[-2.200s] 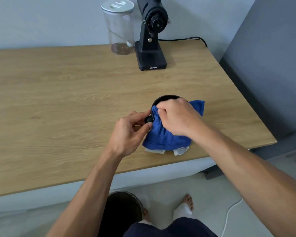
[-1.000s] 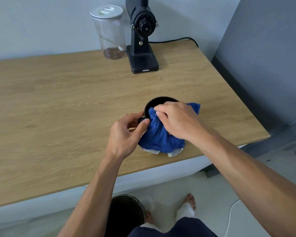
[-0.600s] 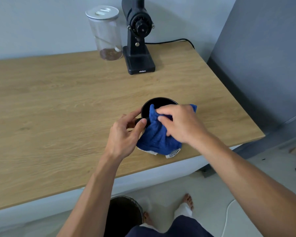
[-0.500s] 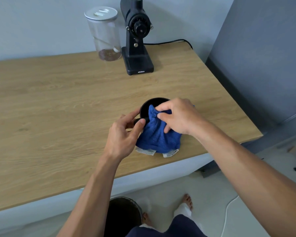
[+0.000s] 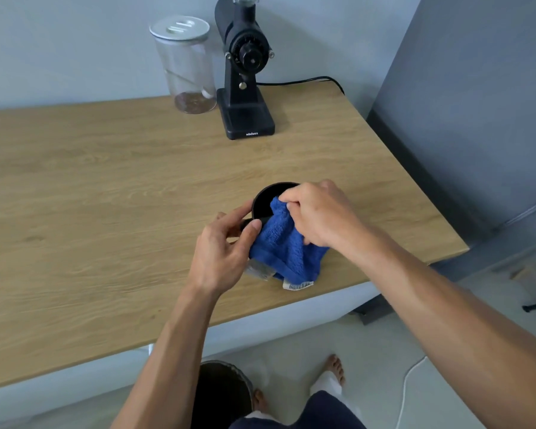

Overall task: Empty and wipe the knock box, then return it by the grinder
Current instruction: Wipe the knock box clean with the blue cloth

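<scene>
The round black knock box stands on the wooden table near its front right edge. My left hand grips the box's left side with thumb and fingers. A blue cloth is draped over the box's near rim and onto the table, with white tags at its lower edge. My right hand pinches the cloth's upper corner over the box's opening. The black grinder stands at the back of the table, well apart from the box.
A clear jar with a white lid stands left of the grinder. The grinder's black cable runs along the back right. A dark bin sits on the floor below the table edge, beside my feet. A grey cabinet is to the right.
My right hand has shifted the cloth from the box's near side up to its rim and over the opening. My left hand has kept its hold on the box. The camera view drifted right.
</scene>
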